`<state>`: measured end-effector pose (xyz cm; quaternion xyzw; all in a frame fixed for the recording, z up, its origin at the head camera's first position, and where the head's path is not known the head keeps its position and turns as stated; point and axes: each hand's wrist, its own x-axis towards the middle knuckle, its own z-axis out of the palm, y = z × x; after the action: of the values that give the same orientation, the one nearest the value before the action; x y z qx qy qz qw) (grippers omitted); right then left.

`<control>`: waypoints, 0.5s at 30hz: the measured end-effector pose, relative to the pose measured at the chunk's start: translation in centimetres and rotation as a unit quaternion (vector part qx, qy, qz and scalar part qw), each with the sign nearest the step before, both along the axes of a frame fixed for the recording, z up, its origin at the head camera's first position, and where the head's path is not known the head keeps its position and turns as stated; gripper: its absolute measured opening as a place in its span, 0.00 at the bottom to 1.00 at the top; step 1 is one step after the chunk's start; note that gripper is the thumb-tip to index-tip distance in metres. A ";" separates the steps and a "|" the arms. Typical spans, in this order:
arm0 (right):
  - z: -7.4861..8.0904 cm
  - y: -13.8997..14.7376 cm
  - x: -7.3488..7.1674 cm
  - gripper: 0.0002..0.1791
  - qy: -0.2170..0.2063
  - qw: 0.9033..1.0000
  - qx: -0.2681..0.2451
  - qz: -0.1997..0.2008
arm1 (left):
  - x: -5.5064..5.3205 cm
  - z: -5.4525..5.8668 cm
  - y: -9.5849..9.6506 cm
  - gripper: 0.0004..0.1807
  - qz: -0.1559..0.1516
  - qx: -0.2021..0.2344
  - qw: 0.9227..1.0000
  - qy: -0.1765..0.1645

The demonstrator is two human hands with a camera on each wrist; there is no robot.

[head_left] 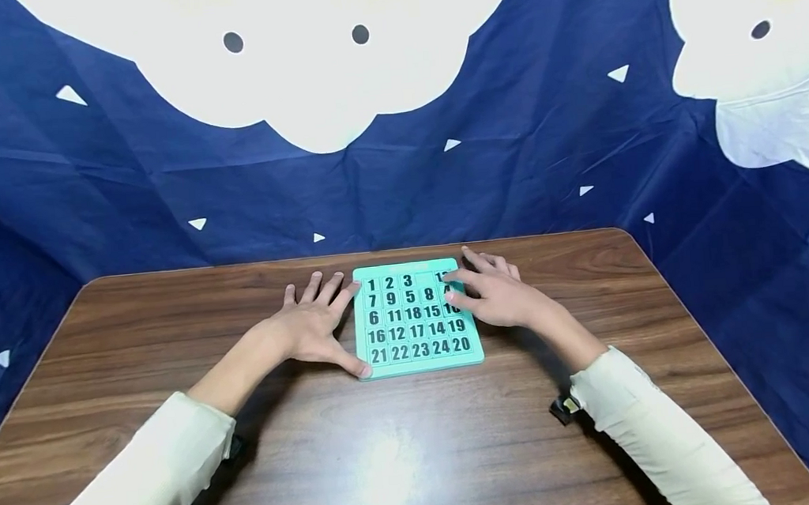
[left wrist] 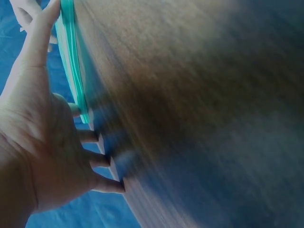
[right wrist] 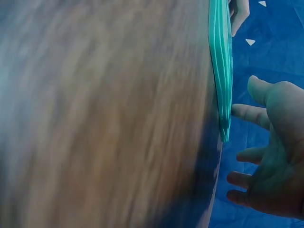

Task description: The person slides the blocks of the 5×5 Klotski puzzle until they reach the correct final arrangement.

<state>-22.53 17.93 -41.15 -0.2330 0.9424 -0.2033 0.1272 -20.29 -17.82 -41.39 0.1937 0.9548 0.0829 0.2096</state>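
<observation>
A turquoise sliding number puzzle [head_left: 413, 315] lies flat on the wooden table, its black-numbered tiles in rows. In the top row a blank slot [head_left: 424, 280] sits right of the 3, and the tile beyond is partly hidden by a finger. My left hand [head_left: 308, 329] is spread wide along the left side, thumb at the near corner and index finger at the far corner. Over the right edge reaches my right hand [head_left: 497, 295], its index fingertip at the top-right tile. In the right wrist view the thumb [right wrist: 260, 90] stands raised above the puzzle's edge [right wrist: 221, 71].
The brown table [head_left: 306, 450] runs back to a dark blue cloth [head_left: 264, 192] printed with white clouds and small triangles. A small black device [head_left: 565, 409] is at the right sleeve's cuff. Light glares off the table's near middle.
</observation>
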 end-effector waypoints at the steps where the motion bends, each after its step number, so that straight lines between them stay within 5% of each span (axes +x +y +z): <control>1: -0.1 -0.3 0.0 0.30 -0.004 1.000 0.002 0.005 | 0.1 0.0 0.0 0.89 0.000 0.001 1.000 0.000; 7: 0.2 -1.4 -0.2 0.32 -0.018 0.999 0.009 0.046 | 0.1 -0.2 -0.3 0.90 0.001 -0.005 1.000 0.007; 15: 1.6 0.8 0.5 0.25 -0.017 0.999 0.029 0.027 | 0.0 -0.1 0.0 0.90 -0.002 -0.002 1.000 0.003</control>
<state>-22.00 18.73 -39.53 -0.2509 0.9391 -0.1765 0.1551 -20.28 -17.85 -41.45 0.1952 0.9552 0.0798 0.2075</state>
